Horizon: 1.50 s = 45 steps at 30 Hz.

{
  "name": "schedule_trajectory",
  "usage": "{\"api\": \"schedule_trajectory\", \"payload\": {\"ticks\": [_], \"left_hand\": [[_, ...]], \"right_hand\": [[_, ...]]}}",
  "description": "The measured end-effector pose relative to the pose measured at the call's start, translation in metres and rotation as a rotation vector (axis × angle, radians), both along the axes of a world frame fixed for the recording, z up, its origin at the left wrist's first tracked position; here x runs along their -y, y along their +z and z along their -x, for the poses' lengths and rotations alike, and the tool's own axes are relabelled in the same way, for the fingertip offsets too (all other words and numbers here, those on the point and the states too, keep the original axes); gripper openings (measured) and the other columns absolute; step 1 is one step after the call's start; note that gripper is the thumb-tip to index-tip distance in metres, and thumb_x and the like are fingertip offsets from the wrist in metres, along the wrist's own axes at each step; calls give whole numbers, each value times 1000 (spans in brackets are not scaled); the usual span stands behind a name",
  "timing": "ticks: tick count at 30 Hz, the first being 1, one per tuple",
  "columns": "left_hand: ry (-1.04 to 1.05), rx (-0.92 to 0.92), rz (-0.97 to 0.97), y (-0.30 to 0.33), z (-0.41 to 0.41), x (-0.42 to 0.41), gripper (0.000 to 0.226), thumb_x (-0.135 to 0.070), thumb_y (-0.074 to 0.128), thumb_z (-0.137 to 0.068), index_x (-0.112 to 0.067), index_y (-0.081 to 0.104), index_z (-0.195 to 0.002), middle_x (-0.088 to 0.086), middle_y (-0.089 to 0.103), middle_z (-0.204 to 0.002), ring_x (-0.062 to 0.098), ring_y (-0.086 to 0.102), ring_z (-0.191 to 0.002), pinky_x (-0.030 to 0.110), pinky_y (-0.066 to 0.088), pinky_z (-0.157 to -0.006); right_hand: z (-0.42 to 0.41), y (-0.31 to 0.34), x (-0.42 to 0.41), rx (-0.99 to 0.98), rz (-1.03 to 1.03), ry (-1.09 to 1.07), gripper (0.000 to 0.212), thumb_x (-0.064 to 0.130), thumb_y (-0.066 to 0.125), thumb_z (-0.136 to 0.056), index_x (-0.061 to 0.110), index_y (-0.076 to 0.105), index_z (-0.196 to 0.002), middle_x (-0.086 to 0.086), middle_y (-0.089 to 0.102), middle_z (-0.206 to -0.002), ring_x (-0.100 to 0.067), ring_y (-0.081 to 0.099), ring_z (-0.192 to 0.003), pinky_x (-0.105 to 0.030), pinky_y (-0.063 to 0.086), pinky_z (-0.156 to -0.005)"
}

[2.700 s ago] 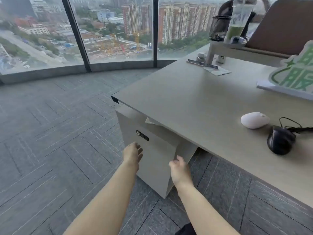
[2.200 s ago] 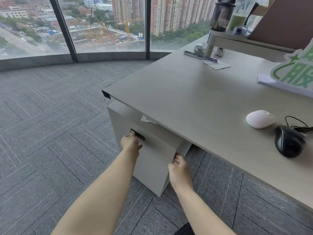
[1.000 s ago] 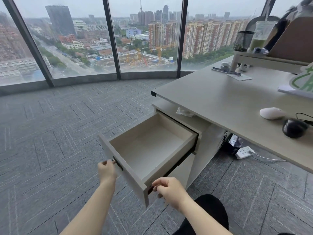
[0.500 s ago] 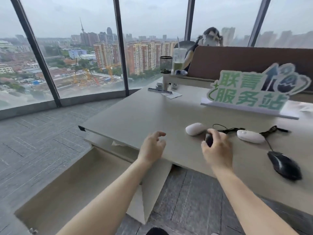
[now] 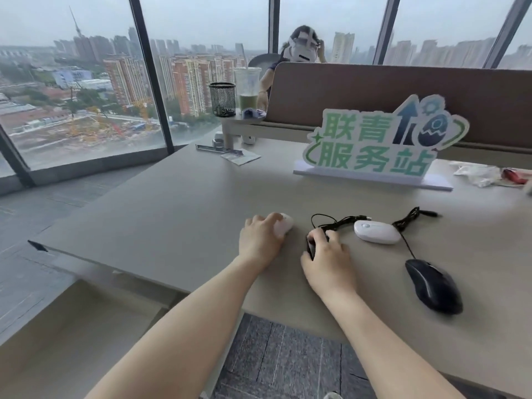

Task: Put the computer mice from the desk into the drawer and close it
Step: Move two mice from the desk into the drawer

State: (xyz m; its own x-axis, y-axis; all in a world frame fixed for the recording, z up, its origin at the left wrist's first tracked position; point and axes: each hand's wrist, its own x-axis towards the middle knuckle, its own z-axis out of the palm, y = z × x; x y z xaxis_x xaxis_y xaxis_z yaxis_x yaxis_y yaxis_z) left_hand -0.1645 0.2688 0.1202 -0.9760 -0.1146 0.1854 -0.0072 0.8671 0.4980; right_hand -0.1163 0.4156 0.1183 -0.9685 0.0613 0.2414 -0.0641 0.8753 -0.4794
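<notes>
We are at a pale grey-beige desk (image 5: 178,208) set against floor-to-ceiling windows, with tower blocks and a construction site hazy beyond the glass. A brown partition runs along the far edge, and in front of it stands a green and white sign (image 5: 377,145) with large characters.

Four mice lie on the desk near its front edge. Our left hand (image 5: 260,243) lies over a small white mouse (image 5: 285,224), fingers curled down across its back, only the rounded far end showing past the knuckles. Our right hand (image 5: 328,260) covers a small black mouse (image 5: 311,249), fingers bent and a little spread over it; just a dark sliver shows at the thumb side. Whether either mouse is lifted off the surface we cannot tell.

Just right of the right hand sits a flat oval white mouse (image 5: 376,231) with a scroll wheel on top, untouched. Nearer the front edge, further right, lies a larger glossy black mouse (image 5: 434,286), its thin cable running back toward a bundled black cord (image 5: 339,223) behind the white one.

Below the desk at lower left, the open drawer (image 5: 72,341) shows its pale interior, blurred, and we see nothing lying in it.
</notes>
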Motion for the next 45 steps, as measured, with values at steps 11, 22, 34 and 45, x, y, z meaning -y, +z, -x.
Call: {"api": "schedule_trajectory", "payload": {"ticks": [11,22,34,45], "left_hand": [[345,-504,-439,59,-148,140,40,-25,65,-86,-23,52,-125,4,50,-111,21,54,-95,33,44,-81],[832,-205,-436,-21,-304,298,48,-38,62,-87,-21,46,-129,13,56,-123,27,57,-93,39,47,-75],[945,371,-275,-137,-271,329,45,-37,48,-92,-26,40,-134,13,46,-127,35,62,-103,33,41,-73],[912,364,-212,-161,-263,332,39,-36,51,-92,-12,49,-123,15,50,-128,36,48,-118,39,41,-92]], "right_hand": [[-68,88,79,-393,426,419,47,23,50,-85,21,53,-132,-8,51,-140,-27,46,-124,-36,38,-103],[-172,30,244,92,716,769,36,11,58,-88,26,61,-121,8,58,-122,-5,53,-116,-22,40,-102],[-128,-107,343,436,-30,674,30,19,43,-95,24,55,-123,-5,42,-141,-32,43,-120,-38,41,-94],[-133,-130,365,475,-450,746,33,26,47,-98,15,47,-129,-12,46,-134,-33,52,-116,-42,48,-88]]}}
